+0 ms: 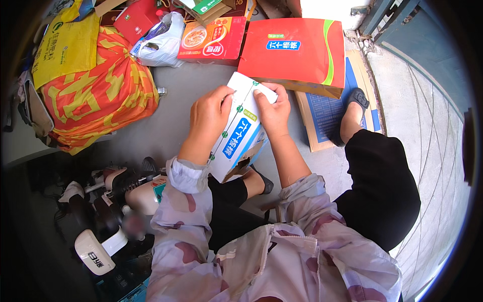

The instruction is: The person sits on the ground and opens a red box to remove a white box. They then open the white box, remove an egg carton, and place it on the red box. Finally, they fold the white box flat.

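Between my hands is a white and blue printed cardboard carton (238,130), tilted, with a line of green round marks along its seam. My left hand (209,117) grips its left edge near the far end, with thumb and fingers pinched together. On the far right corner, my right hand (272,109) has its thumb pressed on top and its fingers curled over the end. Torn brown cardboard (249,154) shows at the carton's near end. The carton's underside is hidden. Just beyond it lies a large red carton (294,53) with a green stripe.
A flattened blue-printed cardboard piece (320,120) lies under my shoe (357,99). To the left sits a bulging red-and-yellow bag (105,90). A white plastic bag (164,45) and a red food box (211,39) stand beyond. An electric scooter (124,192) is at lower left.
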A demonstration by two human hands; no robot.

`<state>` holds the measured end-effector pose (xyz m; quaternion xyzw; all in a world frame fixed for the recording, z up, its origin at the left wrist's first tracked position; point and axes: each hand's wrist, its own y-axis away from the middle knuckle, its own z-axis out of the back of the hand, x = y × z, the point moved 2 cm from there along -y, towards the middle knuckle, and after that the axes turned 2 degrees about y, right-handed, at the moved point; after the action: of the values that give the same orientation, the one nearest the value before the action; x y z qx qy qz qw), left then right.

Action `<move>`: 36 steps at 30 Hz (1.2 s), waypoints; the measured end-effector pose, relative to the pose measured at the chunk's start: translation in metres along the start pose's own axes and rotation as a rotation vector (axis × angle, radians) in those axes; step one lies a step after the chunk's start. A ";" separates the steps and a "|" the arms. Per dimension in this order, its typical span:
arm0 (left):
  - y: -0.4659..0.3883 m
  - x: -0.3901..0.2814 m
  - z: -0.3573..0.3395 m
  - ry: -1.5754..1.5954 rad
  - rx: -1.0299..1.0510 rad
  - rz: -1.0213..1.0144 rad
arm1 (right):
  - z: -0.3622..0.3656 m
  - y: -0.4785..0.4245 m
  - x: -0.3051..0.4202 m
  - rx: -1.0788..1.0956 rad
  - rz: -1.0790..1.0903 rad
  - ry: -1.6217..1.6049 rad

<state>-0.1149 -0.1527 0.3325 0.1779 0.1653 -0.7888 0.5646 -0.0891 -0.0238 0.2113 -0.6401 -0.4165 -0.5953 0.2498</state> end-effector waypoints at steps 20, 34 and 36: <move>0.128 0.039 0.016 -0.184 0.157 -0.139 | -0.003 -0.007 0.018 0.054 -0.249 -0.064; 0.128 0.044 0.009 0.022 0.046 -0.093 | -0.001 -0.011 0.013 0.110 -0.182 -0.107; 0.123 0.040 0.018 0.051 0.120 -0.046 | 0.000 -0.011 0.010 0.089 -0.159 -0.050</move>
<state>-0.0115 -0.2320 0.3227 0.2275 0.1363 -0.8054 0.5301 -0.0988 -0.0153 0.2194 -0.6079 -0.4982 -0.5780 0.2193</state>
